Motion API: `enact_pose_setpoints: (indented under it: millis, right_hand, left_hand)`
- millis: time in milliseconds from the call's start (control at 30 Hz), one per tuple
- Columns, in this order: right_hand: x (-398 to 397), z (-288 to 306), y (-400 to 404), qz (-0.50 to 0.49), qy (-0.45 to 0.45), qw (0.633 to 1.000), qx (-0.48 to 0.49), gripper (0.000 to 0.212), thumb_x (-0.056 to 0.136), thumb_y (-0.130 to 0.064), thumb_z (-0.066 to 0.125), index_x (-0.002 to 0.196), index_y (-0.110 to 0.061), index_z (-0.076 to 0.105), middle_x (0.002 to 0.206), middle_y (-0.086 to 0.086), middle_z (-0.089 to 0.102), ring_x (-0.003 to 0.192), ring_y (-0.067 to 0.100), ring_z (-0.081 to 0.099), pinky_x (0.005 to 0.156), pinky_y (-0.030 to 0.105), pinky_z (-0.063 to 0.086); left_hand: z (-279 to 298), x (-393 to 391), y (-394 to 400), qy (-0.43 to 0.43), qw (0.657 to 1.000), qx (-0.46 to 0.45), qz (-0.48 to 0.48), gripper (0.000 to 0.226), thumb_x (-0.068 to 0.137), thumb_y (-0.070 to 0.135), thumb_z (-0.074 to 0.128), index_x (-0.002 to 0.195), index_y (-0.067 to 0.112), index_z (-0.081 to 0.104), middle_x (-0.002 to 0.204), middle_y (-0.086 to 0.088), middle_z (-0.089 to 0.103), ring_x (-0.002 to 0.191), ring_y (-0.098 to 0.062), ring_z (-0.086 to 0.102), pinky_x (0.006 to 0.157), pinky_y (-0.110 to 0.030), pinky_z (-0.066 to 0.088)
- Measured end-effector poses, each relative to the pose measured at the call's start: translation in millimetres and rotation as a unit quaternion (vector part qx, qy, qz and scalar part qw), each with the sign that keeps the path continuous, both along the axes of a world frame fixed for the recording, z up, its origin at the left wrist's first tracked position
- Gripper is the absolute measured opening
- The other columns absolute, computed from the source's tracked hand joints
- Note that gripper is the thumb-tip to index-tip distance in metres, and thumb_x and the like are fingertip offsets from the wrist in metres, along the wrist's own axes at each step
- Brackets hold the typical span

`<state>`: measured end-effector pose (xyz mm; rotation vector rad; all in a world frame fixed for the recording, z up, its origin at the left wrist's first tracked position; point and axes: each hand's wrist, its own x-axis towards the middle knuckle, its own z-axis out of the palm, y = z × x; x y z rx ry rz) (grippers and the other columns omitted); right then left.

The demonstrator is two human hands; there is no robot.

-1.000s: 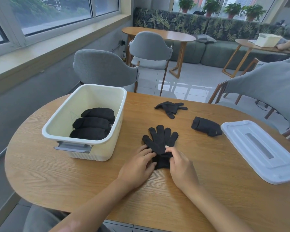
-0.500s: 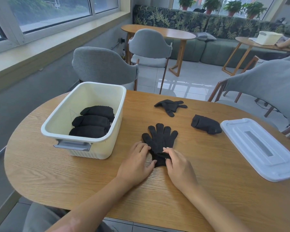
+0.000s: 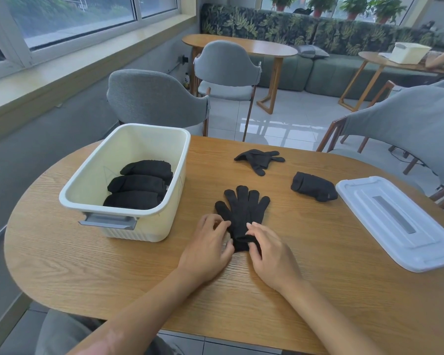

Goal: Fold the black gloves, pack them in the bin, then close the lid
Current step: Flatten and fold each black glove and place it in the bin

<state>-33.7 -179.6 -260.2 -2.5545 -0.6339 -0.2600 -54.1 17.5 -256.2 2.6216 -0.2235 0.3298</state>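
Both hands sit at the cuff end of a flat black glove (image 3: 242, 213) on the worktop (image 3: 318, 290) — left hand (image 3: 207, 248) and right hand (image 3: 272, 254) pinching the cuff from either side. The open bin (image 3: 164, 221), just left, holds three folded gloves (image 3: 139, 185). Farther off lie a loose glove (image 3: 258, 158), a folded one (image 3: 312, 186) and the lid (image 3: 400, 221).

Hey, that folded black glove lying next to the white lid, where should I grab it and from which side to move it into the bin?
Probably best to pinch the folded glove across its thick middle, coming straight down from above. It lies flat and compact on the table, so a grip over the whole bundle should keep the fold from opening. The lid sits close on its right, so approach from the near-left side, where the wood is bare.
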Motion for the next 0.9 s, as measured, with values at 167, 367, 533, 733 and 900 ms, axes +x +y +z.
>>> enact_pose_setpoints:
  millis: [167, 367, 533, 733, 900]
  right_hand:
    - [1.2, 0.5, -2.4, -0.002, 0.032, 0.998, 0.052, 0.042, 0.107, -0.038, 0.034, 0.132, -0.022, 0.063, 0.139, -0.011, 0.056, 0.135, -0.001, 0.042, 0.111, 0.011, 0.026]
    - [7.1, -3.2, -4.3, -0.015, 0.046, 0.996, 0.075, 0.023, 0.103, -0.023, 0.052, 0.118, -0.027, 0.068, 0.133, -0.017, 0.058, 0.127, -0.011, 0.041, 0.105, 0.011, 0.032]
    - [6.4, -0.4, -5.0, -0.023, 0.073, 0.992, 0.102, 0.027, 0.101, -0.021, 0.054, 0.121, -0.027, 0.07, 0.132, -0.016, 0.06, 0.127, -0.009, 0.045, 0.102, 0.004, 0.028]
    - [0.4, 7.9, -8.1, -0.001, 0.128, 0.981, 0.143, 0.052, 0.084, -0.002, 0.055, 0.124, -0.033, 0.065, 0.135, -0.017, 0.058, 0.132, -0.006, 0.043, 0.111, 0.015, 0.031]
    - [-0.9, 7.2, -7.6, 0.012, 0.133, 0.984, 0.121, 0.06, 0.08, -0.007, 0.056, 0.133, -0.036, 0.055, 0.137, -0.021, 0.053, 0.134, -0.005, 0.041, 0.112, 0.019, 0.033]
  left_hand:
    - [-0.3, -1.3, -0.8, -0.01, 0.999, -0.033, -0.002, 0.041, 0.102, 0.029, 0.042, 0.137, 0.015, 0.057, 0.132, 0.003, 0.041, 0.129, -0.009, 0.034, 0.103, -0.023, 0.039]
    - [3.6, 1.2, 2.4, -0.059, 0.994, -0.03, -0.083, 0.034, 0.102, 0.033, 0.052, 0.129, 0.017, 0.066, 0.133, 0.008, 0.055, 0.136, -0.009, 0.037, 0.11, -0.028, 0.039]
    - [6.3, 3.4, 10.2, -0.044, 0.973, 0.093, -0.205, 0.046, 0.099, 0.039, 0.051, 0.139, 0.018, 0.057, 0.142, 0.002, 0.055, 0.137, -0.015, 0.043, 0.11, -0.028, 0.041]
    - [8.6, 12.6, 5.4, -0.062, 0.974, 0.106, -0.191, 0.044, 0.089, 0.009, 0.048, 0.132, 0.011, 0.061, 0.129, -0.003, 0.06, 0.118, -0.02, 0.054, 0.09, -0.032, 0.054]
    - [5.0, 15.0, -1.0, -0.056, 0.989, 0.017, -0.134, 0.038, 0.086, -0.001, 0.06, 0.12, 0.015, 0.067, 0.117, 0.004, 0.064, 0.109, -0.015, 0.056, 0.09, -0.025, 0.047]
